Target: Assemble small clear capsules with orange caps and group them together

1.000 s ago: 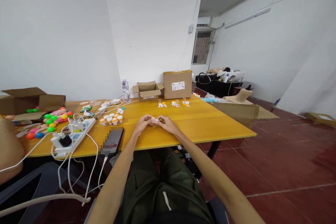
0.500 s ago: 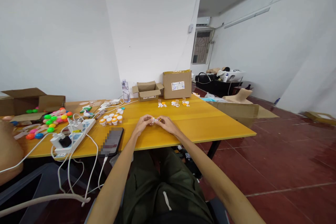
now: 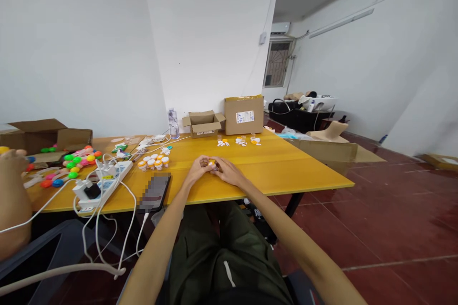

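Both of my hands meet over the front half of the yellow table (image 3: 279, 167). Between their fingertips is a small jar (image 3: 212, 164) with an orange and white cap; the fingers cover much of it. My left hand (image 3: 199, 170) is closed on its left side. Against its right side, my right hand (image 3: 229, 171) has its fingers closed too. Left of my hands stands a cluster of small clear jars (image 3: 158, 164) with orange or white caps. Farther back lie small groups of loose white and orange parts (image 3: 223, 143), with clear cups (image 3: 253, 136) among them.
A phone (image 3: 155, 193) lies at the front edge beside a power strip (image 3: 107, 183) with trailing cables. Colourful balls (image 3: 73, 162) and a co-worker's arm (image 3: 12, 205) are at far left. Cardboard boxes (image 3: 244, 115) and a water bottle (image 3: 173, 124) stand along the wall.
The piece in my hands is turned so its orange cap shows on top, and my hands have drawn closer around it. At far left the co-worker's hand has risen into view.
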